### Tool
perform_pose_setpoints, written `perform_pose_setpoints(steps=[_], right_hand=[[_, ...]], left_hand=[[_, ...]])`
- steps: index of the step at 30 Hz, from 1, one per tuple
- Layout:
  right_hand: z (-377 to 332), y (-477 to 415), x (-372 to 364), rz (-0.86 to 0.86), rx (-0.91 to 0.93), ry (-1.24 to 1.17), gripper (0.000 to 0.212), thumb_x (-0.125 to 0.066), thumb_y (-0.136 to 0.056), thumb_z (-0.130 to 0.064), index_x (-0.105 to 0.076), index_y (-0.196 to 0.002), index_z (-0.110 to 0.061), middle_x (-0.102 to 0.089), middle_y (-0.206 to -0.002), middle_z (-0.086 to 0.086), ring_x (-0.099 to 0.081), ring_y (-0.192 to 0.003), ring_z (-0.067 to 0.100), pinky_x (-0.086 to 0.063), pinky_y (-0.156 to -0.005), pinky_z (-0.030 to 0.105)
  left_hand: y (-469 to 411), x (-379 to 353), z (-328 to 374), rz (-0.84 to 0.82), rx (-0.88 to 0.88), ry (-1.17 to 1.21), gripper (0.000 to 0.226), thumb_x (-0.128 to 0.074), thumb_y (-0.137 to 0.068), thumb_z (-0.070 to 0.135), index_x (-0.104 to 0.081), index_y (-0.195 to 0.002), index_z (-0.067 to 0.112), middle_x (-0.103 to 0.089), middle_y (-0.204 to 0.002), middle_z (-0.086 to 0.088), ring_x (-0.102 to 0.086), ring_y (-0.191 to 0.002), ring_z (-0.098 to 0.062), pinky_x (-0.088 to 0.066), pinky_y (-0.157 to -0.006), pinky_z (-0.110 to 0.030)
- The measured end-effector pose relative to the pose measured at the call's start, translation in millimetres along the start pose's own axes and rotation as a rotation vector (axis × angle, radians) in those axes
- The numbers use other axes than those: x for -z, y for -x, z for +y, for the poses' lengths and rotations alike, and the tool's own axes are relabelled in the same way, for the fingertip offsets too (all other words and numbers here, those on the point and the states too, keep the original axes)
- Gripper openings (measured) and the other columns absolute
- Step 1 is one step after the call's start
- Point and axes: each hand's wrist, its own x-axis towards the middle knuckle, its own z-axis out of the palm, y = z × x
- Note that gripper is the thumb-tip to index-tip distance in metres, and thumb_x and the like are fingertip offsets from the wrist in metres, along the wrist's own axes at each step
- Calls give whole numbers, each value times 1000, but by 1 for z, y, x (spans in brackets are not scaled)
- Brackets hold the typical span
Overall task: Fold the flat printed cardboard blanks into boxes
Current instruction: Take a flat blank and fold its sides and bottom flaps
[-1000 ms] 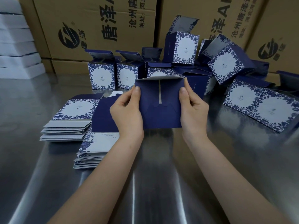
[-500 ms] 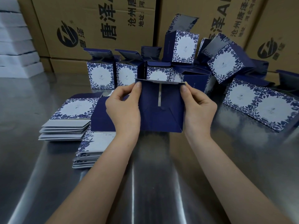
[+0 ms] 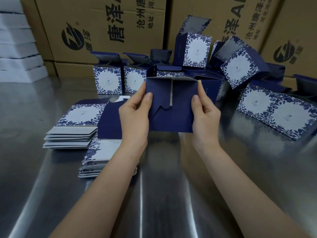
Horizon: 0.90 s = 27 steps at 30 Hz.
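Observation:
I hold a dark blue box (image 3: 171,115) up over the steel table, its folded bottom flaps facing me with a pale slit down the middle. My left hand (image 3: 135,114) grips its left side, thumb on the flap face. My right hand (image 3: 205,114) grips the right side, thumb pressed on the right flap. Two stacks of flat printed blanks (image 3: 72,134) lie to the left, with a second stack of blanks (image 3: 96,160) nearer me.
Several folded blue-and-white boxes (image 3: 195,48) stand and lie along the back and right of the steel table (image 3: 240,177). Large brown cartons (image 3: 109,28) form a wall behind. White foam slabs (image 3: 15,48) are piled at the far left.
The bottom flaps have closed flatter against the box. Both thumbs slid down from the top edge onto the flap faces, and the box tilted more toward me.

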Motion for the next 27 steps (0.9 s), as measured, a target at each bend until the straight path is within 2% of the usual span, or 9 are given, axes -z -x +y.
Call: perform_pose_setpoints(steps=[4, 9, 11, 14, 16, 19, 23, 25, 27], right_hand=[[3, 1, 0, 11, -7, -9, 40, -47, -101, -5, -49, -141, -12, -52, -145, 2, -44, -138, 14, -33, -117, 41], [1, -8, 7, -138, -39, -33, 47, -41, -103, -3, -37, -148, -11, -42, -152, 3, -37, -143, 16, -29, -119, 43], [0, -11, 9, -202, -28, -22, 51, -39, -101, 1, -32, -151, -10, -37, -155, 3, -31, -145, 16, -25, -121, 44], [1, -8, 7, -190, -11, 3, 52, -40, -100, 2, -33, -150, -11, -39, -154, 1, -33, -144, 15, -25, -121, 43], [3, -6, 6, -183, -8, 6, 52, -40, -100, 3, -34, -150, -11, -40, -154, 1, -34, -144, 15, -26, -121, 43], [1, -10, 10, -276, -29, -29, 57, -42, -98, -1, -29, -152, -13, -38, -155, -1, -34, -144, 14, -26, -121, 44], [-6, -16, 16, -463, -71, -115, 76, -41, -83, 3, -24, -155, -14, -45, -150, -5, -45, -136, 10, -37, -114, 36], [-7, -16, 17, -485, -71, -107, 77, -40, -82, 7, -25, -155, -15, -50, -145, -8, -50, -132, 8, -43, -108, 31], [-6, -14, 15, -474, -67, -85, 79, -41, -82, 6, -23, -155, -16, -49, -146, -10, -49, -132, 7, -42, -109, 31]], left_hand=[[1, 0, -6, 8, -46, -28, 36, -59, -97, 8, -61, -132, 16, -66, -122, 14, -58, -120, -1, -45, -107, -27], [-7, 11, -7, -203, -27, -70, 46, -52, -100, 3, -49, -143, 18, -65, -120, 23, -60, -115, 4, -49, -91, -15], [-11, 15, -6, -295, -27, -104, 51, -48, -100, -1, -43, -146, 19, -63, -122, 25, -58, -118, 5, -48, -93, -14], [-12, 16, -5, -316, -46, -132, 54, -45, -100, -4, -41, -145, 26, -64, -119, 28, -58, -116, 7, -46, -92, -12], [-12, 16, -6, -309, -46, -132, 54, -44, -100, -4, -41, -146, 23, -63, -119, 27, -58, -115, 7, -46, -90, -10], [-14, 21, -6, -364, -44, -158, 55, -43, -101, -2, -35, -151, 20, -60, -122, 30, -56, -117, 9, -46, -90, -9], [-23, 31, -2, -506, -5, -192, 63, -43, -101, -3, -24, -155, 24, -51, -132, 33, -49, -126, 9, -45, -98, -13], [-24, 32, -2, -521, 7, -187, 65, -42, -100, -5, -23, -155, 25, -51, -133, 32, -48, -128, 7, -45, -97, -13], [-23, 30, -3, -500, 0, -186, 65, -42, -100, -7, -25, -154, 25, -53, -131, 33, -50, -125, 9, -46, -93, -11]])
